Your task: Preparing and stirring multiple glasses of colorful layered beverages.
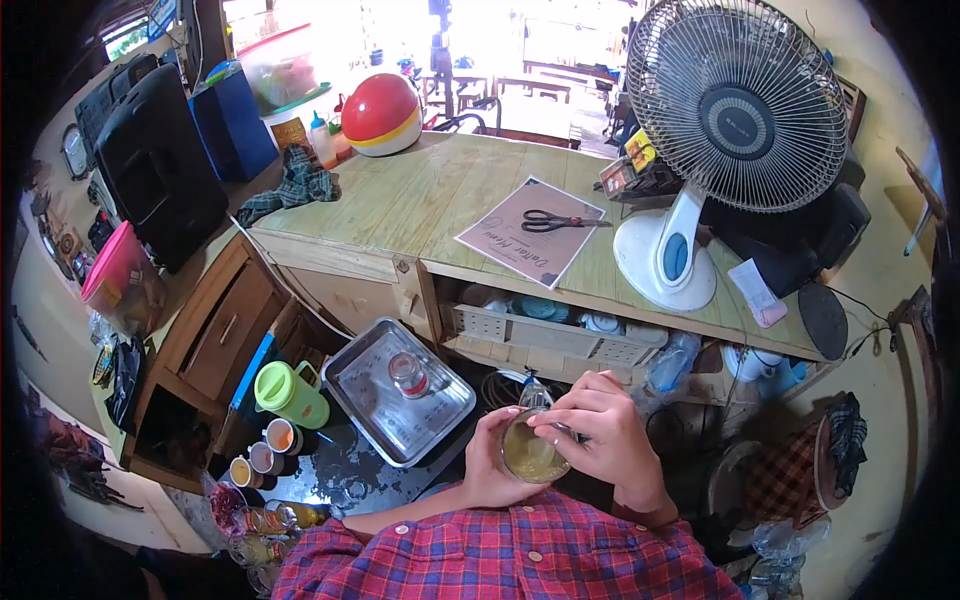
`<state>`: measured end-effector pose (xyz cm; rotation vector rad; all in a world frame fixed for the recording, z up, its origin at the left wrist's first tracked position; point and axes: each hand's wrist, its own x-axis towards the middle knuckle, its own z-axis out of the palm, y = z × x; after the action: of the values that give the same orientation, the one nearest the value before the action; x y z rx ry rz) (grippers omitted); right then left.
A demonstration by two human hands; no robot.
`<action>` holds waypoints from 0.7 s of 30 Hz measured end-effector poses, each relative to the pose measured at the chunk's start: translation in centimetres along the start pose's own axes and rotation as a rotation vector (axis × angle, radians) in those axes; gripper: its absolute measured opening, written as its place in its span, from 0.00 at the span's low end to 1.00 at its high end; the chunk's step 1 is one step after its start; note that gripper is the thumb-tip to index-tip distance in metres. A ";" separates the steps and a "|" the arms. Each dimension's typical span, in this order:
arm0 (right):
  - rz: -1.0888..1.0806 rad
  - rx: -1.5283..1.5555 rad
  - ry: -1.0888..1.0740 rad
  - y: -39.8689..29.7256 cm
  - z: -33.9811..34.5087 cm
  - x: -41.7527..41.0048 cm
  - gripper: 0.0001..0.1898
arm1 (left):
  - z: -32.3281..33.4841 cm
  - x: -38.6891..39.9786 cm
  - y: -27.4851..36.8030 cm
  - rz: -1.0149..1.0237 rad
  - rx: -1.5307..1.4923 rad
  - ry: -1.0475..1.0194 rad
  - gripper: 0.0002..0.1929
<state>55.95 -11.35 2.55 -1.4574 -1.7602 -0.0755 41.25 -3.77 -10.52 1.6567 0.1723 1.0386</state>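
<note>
My left hand is wrapped around the side of a drinking glass holding a cloudy yellow-green liquid. Over the glass's rim, my right hand pinches a thin utensil, mostly hidden by the fingers. The glass is close in front of my checked shirt. To its left, a rectangular metal tray rests on a dark tabletop, and a small clear glass jar stands in it. A green lidded plastic pitcher is beside the tray.
Small cups and several filled glasses stand at lower left. Across from me, a wooden counter bears scissors on a printed sheet, a fan, a red-and-white rounded container and a checked cloth.
</note>
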 end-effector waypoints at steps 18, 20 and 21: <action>0.018 0.123 -0.025 -0.1 0.5 -0.8 0.05 | 0.3 -0.4 0.7 -0.059 -0.040 0.010 0.51; 0.033 0.063 -0.036 0.0 0.4 -0.9 0.05 | 0.2 -0.4 0.8 -0.033 0.026 0.016 0.51; 0.048 0.003 -0.046 0.0 0.2 -0.9 0.06 | 0.2 -0.6 0.7 -0.032 0.027 0.018 0.51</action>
<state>55.80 -11.94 1.85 -1.5098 -1.7605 -0.0140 40.74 -4.55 -10.27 1.6644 0.2250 1.0309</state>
